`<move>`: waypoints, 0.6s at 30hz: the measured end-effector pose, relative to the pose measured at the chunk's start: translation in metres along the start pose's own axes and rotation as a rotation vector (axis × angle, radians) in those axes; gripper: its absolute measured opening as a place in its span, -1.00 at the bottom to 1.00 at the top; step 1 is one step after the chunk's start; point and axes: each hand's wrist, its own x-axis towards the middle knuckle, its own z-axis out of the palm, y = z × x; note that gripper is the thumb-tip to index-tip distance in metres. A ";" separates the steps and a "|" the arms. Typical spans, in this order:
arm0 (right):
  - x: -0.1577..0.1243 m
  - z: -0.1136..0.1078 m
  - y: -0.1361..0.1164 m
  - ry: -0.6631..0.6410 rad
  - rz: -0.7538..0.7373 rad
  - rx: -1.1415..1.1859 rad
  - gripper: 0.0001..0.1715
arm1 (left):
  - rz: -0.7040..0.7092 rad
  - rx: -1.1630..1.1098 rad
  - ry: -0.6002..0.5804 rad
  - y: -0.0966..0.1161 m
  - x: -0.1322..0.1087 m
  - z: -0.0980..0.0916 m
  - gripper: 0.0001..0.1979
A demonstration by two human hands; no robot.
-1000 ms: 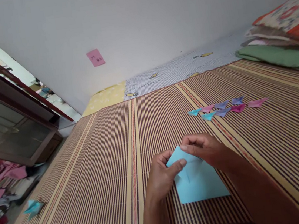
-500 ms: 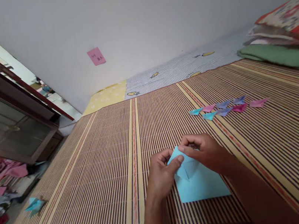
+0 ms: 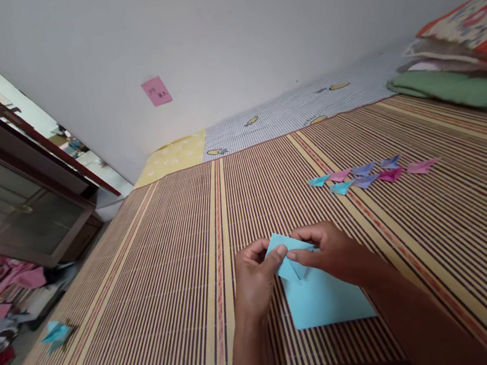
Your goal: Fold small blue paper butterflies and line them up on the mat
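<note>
Both hands busy on a light blue paper sheet (image 3: 322, 299) lying flat on the striped bamboo mat (image 3: 147, 270), right at the near edge. Left hand (image 3: 255, 278) pinching the folded top corner, thumb pressed on the flap, other fingers curled behind. Right hand (image 3: 334, 251) closed on the same flap from the other side, thumb and forefinger tips almost meeting the left thumb. Top of the sheet lifted and folded into a small point, lower part resting on the mat. Further back and to the right, a little cluster of folded paper pieces (image 3: 368, 175) in teal, pink and purple. Another teal folded piece (image 3: 56, 333) off at the mat's left edge. Pink note (image 3: 156, 91) stuck on the wall, green pillow (image 3: 459, 92) at far right.
</note>
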 end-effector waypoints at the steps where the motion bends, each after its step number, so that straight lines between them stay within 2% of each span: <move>1: 0.000 0.000 0.000 0.003 -0.008 0.000 -0.78 | 0.007 0.006 0.005 0.000 0.000 0.000 -0.78; 6: -0.002 -0.004 -0.003 -0.035 0.008 -0.011 -0.76 | 0.007 0.000 0.013 -0.005 0.004 -0.003 -0.78; 12: -0.005 -0.017 -0.004 -0.148 -0.006 -0.092 -0.59 | -0.025 0.038 -0.056 -0.004 0.003 -0.010 -0.76; 18: -0.001 -0.002 -0.007 0.083 -0.081 0.004 -0.77 | -0.031 0.150 -0.171 0.000 -0.001 -0.002 -0.72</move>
